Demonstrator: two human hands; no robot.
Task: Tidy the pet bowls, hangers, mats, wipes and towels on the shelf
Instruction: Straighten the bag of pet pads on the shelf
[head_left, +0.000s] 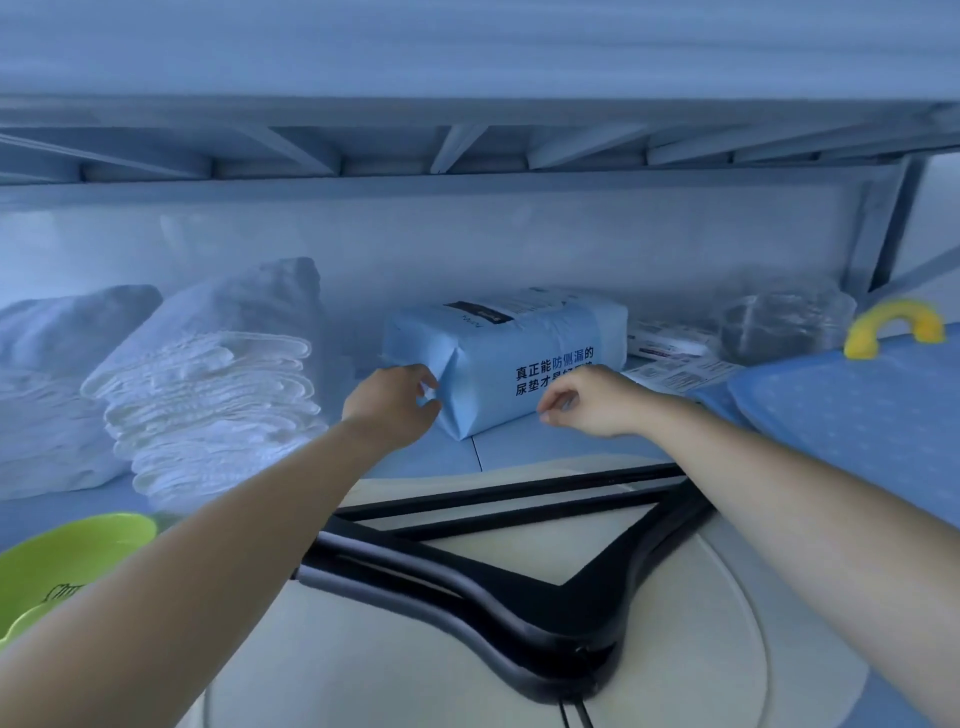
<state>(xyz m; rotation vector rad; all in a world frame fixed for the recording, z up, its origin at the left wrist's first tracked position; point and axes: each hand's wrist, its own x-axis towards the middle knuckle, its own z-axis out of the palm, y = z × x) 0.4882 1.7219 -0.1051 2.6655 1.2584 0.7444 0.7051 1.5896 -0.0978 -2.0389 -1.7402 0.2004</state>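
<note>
The blue shelf (545, 441) is carrying stacked, folded white towels (218, 395) at left and a dotted blue mat (857, 415) at right. Black hangers (519, 597) are lying in front, near a glossy green bowl (57, 556). Mid-shelf, the soft blue pad pack (519, 343) is running near-left to far-right. The left hand (395, 400) is pinching its crimped near end. The right hand (592, 402) is hovering just beside its printed side, loosely curled, holding nothing.

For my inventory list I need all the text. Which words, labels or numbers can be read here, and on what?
"真正能防侧漏的": blue pack, upper line.
"尿垫才是": blue pack, lower line; the right hand hides the rest.
Too blurred to read: the pack's top label, the flat packets, the green bowl lettering.
</note>
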